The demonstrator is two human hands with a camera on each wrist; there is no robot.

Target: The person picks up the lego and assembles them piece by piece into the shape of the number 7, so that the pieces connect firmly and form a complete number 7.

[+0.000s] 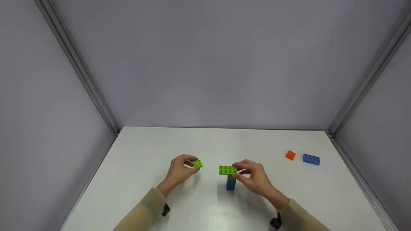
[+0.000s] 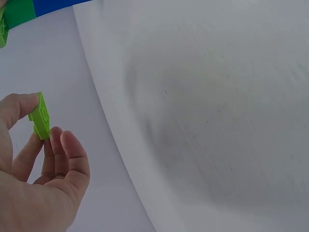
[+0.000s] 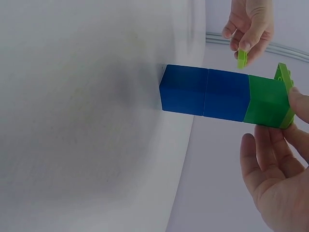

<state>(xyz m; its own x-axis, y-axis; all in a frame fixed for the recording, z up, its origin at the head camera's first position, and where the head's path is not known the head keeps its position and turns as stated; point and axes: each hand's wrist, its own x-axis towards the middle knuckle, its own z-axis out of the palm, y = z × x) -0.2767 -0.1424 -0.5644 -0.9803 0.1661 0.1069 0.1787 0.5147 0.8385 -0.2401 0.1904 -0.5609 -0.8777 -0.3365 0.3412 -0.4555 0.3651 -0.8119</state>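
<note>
Between its thumb and fingertips, my left hand (image 1: pixel 180 169) pinches a small lime-green brick (image 1: pixel 197 163), held up off the table. To its right stands a tower: two blue bricks (image 3: pixel 205 93) with a darker green brick (image 3: pixel 267 100) above them. A flat lime-green brick (image 1: pixel 227 170) with two rows of studs lies across the top and juts out to the left. My right hand (image 1: pixel 255 176) pinches this flat brick at its right end; the other fingers curl below it. In the left wrist view, the tower is mostly cut off at the upper left corner.
At the right of the white table (image 1: pixel 147 144) lie an orange brick (image 1: pixel 290 155) and a blue brick (image 1: pixel 311 159), side by side with a gap. Grey panels (image 1: pixel 224 64) wall the table at the back and both sides.
</note>
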